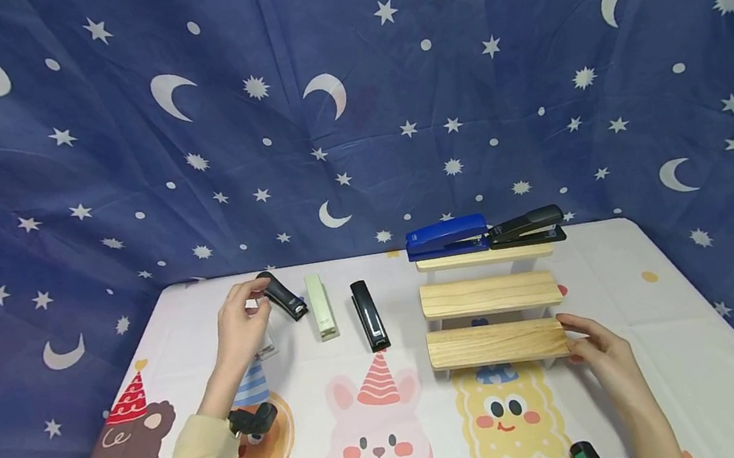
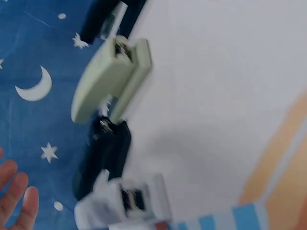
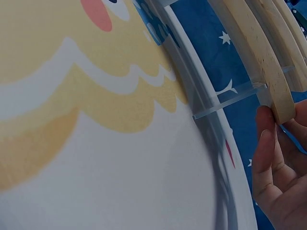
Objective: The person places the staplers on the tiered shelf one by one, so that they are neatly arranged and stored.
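My left hand [image 1: 242, 327] hovers over a white stapler [image 1: 267, 345], its fingers bent toward the far end of a black stapler [image 1: 286, 298]. In the left wrist view its fingers [image 2: 18, 199] show at the lower left with a gap to the white stapler [image 2: 122, 203]. Right of these lie a light green stapler [image 1: 321, 307] and another black stapler [image 1: 370, 316]. With my right hand [image 1: 602, 352] I hold the right end of the lowest board of a three-tier wooden rack [image 1: 498, 342]; thumb and fingers pinch the board's end [image 3: 283, 108] in the right wrist view.
A blue stapler [image 1: 447, 238] and a black stapler [image 1: 527, 227] lie end to end on the rack's top tier. The table cover [image 1: 683, 340] has cartoon prints. A blue curtain [image 1: 348, 105] with moons and stars hangs behind the table.
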{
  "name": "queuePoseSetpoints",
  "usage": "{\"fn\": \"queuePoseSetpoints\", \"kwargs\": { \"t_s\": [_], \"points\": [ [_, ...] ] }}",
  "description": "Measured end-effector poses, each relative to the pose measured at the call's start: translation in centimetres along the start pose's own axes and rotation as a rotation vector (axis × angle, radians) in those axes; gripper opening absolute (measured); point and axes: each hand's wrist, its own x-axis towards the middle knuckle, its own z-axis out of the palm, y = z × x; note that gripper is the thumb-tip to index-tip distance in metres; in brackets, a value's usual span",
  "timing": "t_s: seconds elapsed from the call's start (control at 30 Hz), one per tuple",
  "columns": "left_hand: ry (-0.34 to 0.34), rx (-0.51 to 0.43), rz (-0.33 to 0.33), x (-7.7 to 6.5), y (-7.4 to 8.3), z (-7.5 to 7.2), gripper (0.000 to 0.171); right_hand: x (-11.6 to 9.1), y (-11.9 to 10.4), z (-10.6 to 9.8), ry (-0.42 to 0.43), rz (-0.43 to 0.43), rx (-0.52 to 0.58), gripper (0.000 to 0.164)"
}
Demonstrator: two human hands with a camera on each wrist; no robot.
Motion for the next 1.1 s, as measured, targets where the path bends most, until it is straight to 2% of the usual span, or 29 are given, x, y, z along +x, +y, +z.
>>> {"fn": "queuePoseSetpoints", "kwargs": {
  "t_s": [0.43,0.63,0.83,1.1],
  "points": [
    [-0.069,0.113,-0.119,-1.1,-2.9,-0.5,0.045,0.0,0.0,0.0,0.001,-0.013,0.000,0.042],
    [-0.085,0.122,-0.195,-1.3,-3.7,-0.5,0.051,0.0,-0.1,0.0,0.007,-0.017,-0.003,0.042],
    [-0.065,0.112,-0.254,-1.4,-4.4,0.0,0.056,0.0,-0.1,0.0,0.011,-0.020,0.006,0.041],
    [-0.076,0.120,-0.289,-1.3,-4.9,0.8,0.065,0.0,-0.1,0.1,0.012,-0.022,0.013,0.042]
  ]
}}
